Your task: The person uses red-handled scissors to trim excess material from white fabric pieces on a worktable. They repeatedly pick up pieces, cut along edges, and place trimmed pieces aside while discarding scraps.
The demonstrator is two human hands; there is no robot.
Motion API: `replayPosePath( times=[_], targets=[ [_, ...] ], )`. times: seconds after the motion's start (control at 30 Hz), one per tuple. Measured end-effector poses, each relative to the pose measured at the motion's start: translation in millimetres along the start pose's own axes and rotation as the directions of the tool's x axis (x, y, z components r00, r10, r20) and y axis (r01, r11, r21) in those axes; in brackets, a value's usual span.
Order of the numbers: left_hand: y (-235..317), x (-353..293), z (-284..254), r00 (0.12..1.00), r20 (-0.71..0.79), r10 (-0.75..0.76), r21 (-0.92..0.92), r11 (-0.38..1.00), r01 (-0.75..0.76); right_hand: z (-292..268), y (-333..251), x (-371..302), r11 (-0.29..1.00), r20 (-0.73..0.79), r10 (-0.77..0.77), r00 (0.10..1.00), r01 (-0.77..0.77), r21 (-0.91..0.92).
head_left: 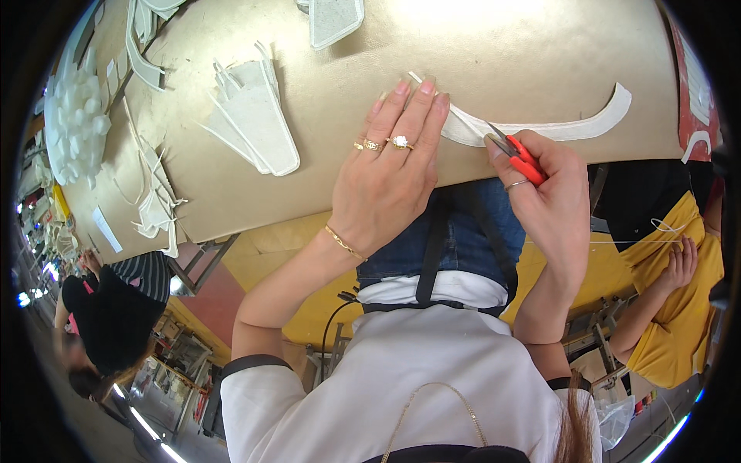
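Note:
A curved white strip of stitched material lies along the table near its front edge. My left hand rests flat over the strip's left end, its fingers stretched out side by side and covering part of it. A narrow tip shows beyond the fingertips. In my right hand is a pair of small scissors with red handles. Their dark pointed blades are at the strip's lower edge, and the right thumb touches or nearly touches the material there. Whether the blades are cutting into it I cannot tell.
White stitched pieces with loose threads lie left on the gold-coloured table. More pieces are at the back. A heap of white parts stands far left. A person in yellow is at right, another in black at left.

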State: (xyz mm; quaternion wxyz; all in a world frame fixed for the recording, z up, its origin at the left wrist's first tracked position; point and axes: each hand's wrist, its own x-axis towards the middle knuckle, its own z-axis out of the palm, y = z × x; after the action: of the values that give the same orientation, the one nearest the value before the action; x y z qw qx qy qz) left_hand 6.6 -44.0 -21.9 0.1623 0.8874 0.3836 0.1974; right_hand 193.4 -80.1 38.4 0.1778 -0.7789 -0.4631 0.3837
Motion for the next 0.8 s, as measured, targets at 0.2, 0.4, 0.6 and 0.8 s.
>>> replayPosePath(
  times=[0.2, 0.4, 0.6, 0.8],
  targets=[
    [3.3, 1.9, -2.4, 0.999, 0.036, -0.014, 0.008, 1.0, 0.013, -0.1, 0.7, 0.3, 0.999, -0.007, -0.018, 1.0, 0.019, 0.045],
    [7.0, -0.7, -3.2, 0.997, 0.068, -0.047, -0.011, 0.999, 0.048, -2.6, 5.6, -1.4, 0.999, -0.042, 0.004, 0.999, -0.001, 0.051],
    [8.4, -0.8, -1.7, 0.998, 0.06, -0.031, 0.015, 0.999, 0.03, -9.6, 10.2, -1.5, 1.0, -0.039, -0.007, 0.999, 0.007, 0.004],
    [13.8, 0.0, -3.7, 0.995, 0.091, -0.046, 0.071, 0.997, 0.039, -11.6, 11.3, -0.6, 1.0, -0.039, -0.008, 0.999, 0.008, -0.005]
  ],
)
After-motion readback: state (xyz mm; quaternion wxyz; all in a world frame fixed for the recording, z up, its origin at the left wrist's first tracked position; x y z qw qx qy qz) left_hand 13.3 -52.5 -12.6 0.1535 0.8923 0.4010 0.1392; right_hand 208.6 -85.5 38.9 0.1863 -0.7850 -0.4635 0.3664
